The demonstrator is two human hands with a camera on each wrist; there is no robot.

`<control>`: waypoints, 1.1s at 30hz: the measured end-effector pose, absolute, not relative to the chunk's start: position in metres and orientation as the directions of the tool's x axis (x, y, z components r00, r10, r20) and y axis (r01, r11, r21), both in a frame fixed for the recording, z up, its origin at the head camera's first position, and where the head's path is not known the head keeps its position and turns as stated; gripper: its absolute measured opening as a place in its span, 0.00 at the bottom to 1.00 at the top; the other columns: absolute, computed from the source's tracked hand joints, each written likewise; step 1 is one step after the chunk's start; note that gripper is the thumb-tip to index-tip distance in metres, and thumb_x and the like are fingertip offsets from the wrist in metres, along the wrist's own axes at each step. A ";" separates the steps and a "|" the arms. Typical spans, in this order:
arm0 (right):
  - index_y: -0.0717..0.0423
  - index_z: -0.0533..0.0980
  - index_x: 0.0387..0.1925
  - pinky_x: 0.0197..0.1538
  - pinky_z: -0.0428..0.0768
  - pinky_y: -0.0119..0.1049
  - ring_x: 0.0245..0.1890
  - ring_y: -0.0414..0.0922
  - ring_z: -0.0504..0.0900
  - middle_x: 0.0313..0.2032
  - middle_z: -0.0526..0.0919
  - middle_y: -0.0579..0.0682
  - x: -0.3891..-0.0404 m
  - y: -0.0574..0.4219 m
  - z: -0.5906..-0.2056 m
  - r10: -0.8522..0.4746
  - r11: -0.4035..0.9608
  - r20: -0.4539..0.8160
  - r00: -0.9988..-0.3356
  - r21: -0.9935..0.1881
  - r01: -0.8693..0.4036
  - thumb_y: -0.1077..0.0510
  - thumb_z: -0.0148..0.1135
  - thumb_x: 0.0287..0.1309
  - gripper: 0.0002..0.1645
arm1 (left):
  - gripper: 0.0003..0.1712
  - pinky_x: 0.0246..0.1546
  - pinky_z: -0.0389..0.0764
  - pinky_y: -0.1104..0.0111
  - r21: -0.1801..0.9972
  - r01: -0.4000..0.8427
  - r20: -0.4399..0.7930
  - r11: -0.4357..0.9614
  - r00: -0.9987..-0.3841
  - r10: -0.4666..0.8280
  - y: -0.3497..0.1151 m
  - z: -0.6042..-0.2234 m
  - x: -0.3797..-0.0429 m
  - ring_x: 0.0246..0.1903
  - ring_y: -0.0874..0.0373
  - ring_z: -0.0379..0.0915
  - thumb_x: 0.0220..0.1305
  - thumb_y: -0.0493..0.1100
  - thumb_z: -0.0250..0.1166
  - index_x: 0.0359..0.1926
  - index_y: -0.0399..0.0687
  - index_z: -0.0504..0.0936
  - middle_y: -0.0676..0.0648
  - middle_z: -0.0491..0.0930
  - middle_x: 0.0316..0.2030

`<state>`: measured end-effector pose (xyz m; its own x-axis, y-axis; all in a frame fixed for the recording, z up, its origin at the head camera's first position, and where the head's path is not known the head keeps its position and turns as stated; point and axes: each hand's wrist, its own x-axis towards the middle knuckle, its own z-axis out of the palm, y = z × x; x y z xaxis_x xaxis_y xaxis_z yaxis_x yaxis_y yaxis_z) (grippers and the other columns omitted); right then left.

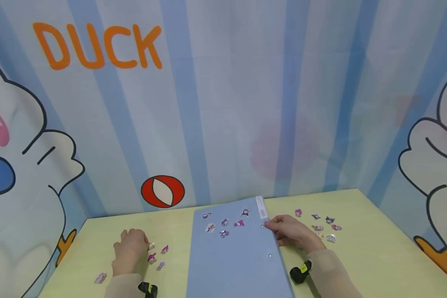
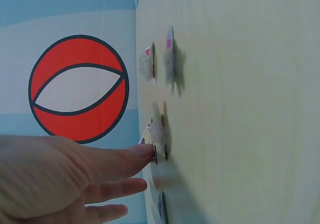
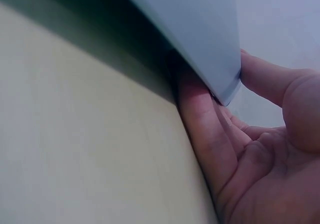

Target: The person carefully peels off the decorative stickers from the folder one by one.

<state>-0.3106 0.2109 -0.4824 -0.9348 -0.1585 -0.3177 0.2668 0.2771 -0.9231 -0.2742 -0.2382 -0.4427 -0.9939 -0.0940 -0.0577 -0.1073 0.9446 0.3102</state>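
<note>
A light blue folder (image 1: 231,265) lies on the table, with several small cartoon cutouts, apparently stickers, such as a pink one (image 1: 239,223), on its upper part. My right hand (image 1: 292,232) grips the folder's right edge; in the right wrist view the thumb is on top of the raised edge (image 3: 200,29) and the fingers are beneath it. On the left, my left hand (image 1: 130,250) pinches a small pale sticker (image 2: 146,133) at the thumb tip, partly hidden by the thumb. Several other stickers, including a pink one (image 1: 152,258), lie close beside that hand.
More stickers lie right of the folder, among them a dark one (image 1: 329,220). A lone sticker (image 1: 100,277) is at the table's left front. Behind the pale yellow table (image 1: 372,248) hangs a striped blue curtain (image 1: 231,103) with duck drawings.
</note>
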 end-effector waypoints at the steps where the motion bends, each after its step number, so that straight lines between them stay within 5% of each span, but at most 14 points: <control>1: 0.62 0.73 0.45 0.30 0.80 0.34 0.30 0.46 0.79 0.35 0.82 0.56 -0.311 0.211 -0.483 -0.160 0.278 -0.321 -0.934 -0.922 0.269 0.45 0.63 0.63 0.24 | 0.05 0.48 0.64 0.35 0.306 -0.121 -0.062 0.944 -0.992 -0.107 -0.238 -0.443 -0.274 0.53 0.31 0.61 0.59 0.31 0.61 0.28 0.41 0.80 0.38 0.76 0.37; 10: 0.61 0.74 0.44 0.29 0.79 0.34 0.29 0.46 0.79 0.35 0.81 0.56 -0.312 0.216 -0.484 -0.138 0.274 -0.315 -0.939 -0.923 0.269 0.45 0.63 0.63 0.23 | 0.03 0.42 0.68 0.37 0.250 -0.063 0.036 0.966 -0.997 -0.074 -0.217 -0.444 -0.276 0.45 0.35 0.63 0.56 0.33 0.66 0.31 0.37 0.79 0.37 0.73 0.32; 17: 0.62 0.74 0.43 0.28 0.79 0.33 0.29 0.46 0.79 0.34 0.82 0.56 -0.310 0.217 -0.484 -0.152 0.264 -0.326 -0.933 -0.923 0.280 0.46 0.63 0.64 0.22 | 0.06 0.51 0.65 0.34 0.275 0.107 0.073 0.956 -0.993 0.091 -0.172 -0.438 -0.278 0.64 0.27 0.53 0.57 0.38 0.70 0.32 0.42 0.80 0.37 0.76 0.42; 23: 0.61 0.74 0.44 0.28 0.79 0.33 0.29 0.45 0.79 0.35 0.82 0.55 -0.313 0.218 -0.483 -0.127 0.289 -0.325 -0.937 -0.916 0.279 0.44 0.64 0.63 0.24 | 0.06 0.57 0.64 0.37 0.355 0.248 0.108 0.901 -0.969 0.224 -0.120 -0.435 -0.287 0.66 0.32 0.54 0.58 0.41 0.71 0.35 0.45 0.85 0.37 0.76 0.51; 33: 0.61 0.73 0.44 0.28 0.79 0.33 0.28 0.45 0.79 0.34 0.81 0.55 -0.313 0.212 -0.483 -0.155 0.274 -0.327 -0.932 -0.921 0.278 0.45 0.63 0.63 0.23 | 0.04 0.45 0.75 0.45 0.402 0.228 0.123 0.887 -0.973 0.195 -0.076 -0.441 -0.287 0.49 0.42 0.71 0.59 0.37 0.69 0.29 0.42 0.85 0.44 0.78 0.34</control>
